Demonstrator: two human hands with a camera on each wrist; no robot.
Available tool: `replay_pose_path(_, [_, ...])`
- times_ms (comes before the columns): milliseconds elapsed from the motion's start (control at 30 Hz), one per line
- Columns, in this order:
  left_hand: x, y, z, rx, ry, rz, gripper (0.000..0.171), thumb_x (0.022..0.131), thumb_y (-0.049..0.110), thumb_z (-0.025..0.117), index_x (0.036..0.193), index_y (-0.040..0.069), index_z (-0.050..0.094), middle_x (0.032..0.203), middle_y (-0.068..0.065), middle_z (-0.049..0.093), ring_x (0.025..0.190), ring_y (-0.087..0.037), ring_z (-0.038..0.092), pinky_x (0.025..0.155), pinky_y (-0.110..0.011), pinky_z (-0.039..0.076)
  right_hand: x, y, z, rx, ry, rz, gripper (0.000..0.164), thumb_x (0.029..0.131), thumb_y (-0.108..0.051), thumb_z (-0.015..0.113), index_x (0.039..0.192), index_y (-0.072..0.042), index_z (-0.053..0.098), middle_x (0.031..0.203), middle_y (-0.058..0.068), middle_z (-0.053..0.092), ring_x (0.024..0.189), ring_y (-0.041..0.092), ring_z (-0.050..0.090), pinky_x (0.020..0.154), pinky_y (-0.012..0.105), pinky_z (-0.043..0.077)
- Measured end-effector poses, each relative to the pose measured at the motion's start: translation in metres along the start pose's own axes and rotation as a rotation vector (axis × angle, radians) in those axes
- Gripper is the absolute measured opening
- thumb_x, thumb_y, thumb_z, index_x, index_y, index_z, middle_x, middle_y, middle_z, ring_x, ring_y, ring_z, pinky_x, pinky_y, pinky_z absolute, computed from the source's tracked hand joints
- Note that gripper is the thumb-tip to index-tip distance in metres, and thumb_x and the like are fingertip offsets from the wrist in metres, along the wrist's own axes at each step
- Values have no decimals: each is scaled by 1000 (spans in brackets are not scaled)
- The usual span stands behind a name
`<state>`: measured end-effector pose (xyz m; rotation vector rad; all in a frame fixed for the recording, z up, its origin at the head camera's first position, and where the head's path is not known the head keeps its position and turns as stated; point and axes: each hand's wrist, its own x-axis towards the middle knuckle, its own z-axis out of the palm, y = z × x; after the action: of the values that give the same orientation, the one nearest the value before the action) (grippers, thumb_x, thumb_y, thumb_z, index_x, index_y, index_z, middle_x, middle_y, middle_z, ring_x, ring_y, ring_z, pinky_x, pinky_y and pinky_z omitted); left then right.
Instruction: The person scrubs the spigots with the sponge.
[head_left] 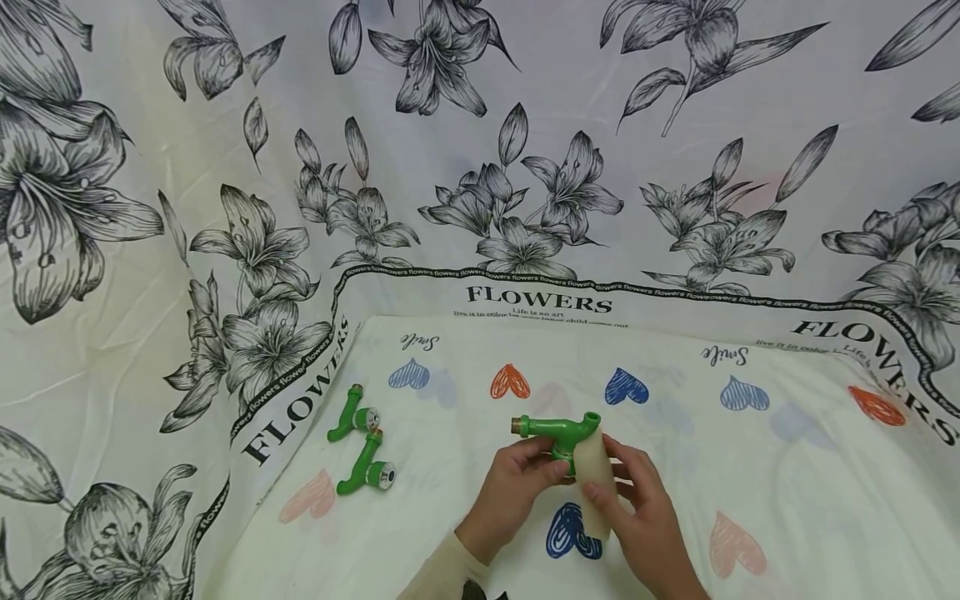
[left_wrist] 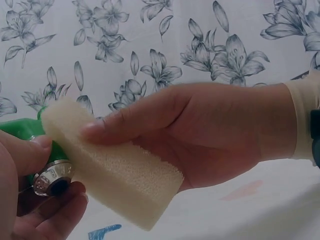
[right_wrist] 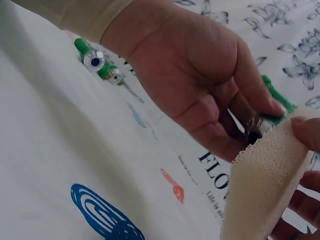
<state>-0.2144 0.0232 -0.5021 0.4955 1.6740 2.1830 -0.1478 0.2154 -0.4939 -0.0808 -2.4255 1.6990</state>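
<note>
A green faucet [head_left: 558,427] with a brass threaded end and a silver knob is held up over the cloth. My left hand [head_left: 510,492] grips it near the knob, which shows between thumb and fingers in the left wrist view. A cream-coloured block of sponge [left_wrist: 120,165] is pinched between the thumb and fingers of my right hand [head_left: 641,512]. In the head view the sponge stands upright against the spout side of the faucet and hides part of it. In the right wrist view the sponge covers much of the faucet.
Two more green faucets, one farther back [head_left: 350,417] and one nearer [head_left: 367,467], lie at the left on the white cloth [head_left: 450,533] printed with hearts. A flower-printed curtain [head_left: 540,217] rises behind and along the left side.
</note>
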Motion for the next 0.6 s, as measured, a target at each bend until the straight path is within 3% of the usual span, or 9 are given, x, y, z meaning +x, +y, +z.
replay_pose_path(233, [1,-2,0,30,81,30,38,106,5,72,143,0,70,130,-16,73,106,-23,75,96,-40,62,-3,2,4,7,-22,-133,63,102,-21,81,159,-22,54,140,-7,56,120,19,60,99,28,57])
replay_pose_path(467, [2,-3,-1,62,82,48,41,105,6,73,146,9,70,147,-10,59,127,-26,65,102,-36,59,-4,1,7,11,-27,-109,64,101,-22,83,158,-23,55,141,-7,57,119,20,61,98,29,57])
replay_pose_path(600, [1,-2,-1,67,79,55,40,105,8,74,144,11,72,150,-8,59,132,-28,63,103,-35,58,-4,-1,8,3,-27,-85,64,100,-26,84,158,-24,55,143,-5,57,119,21,61,99,29,57])
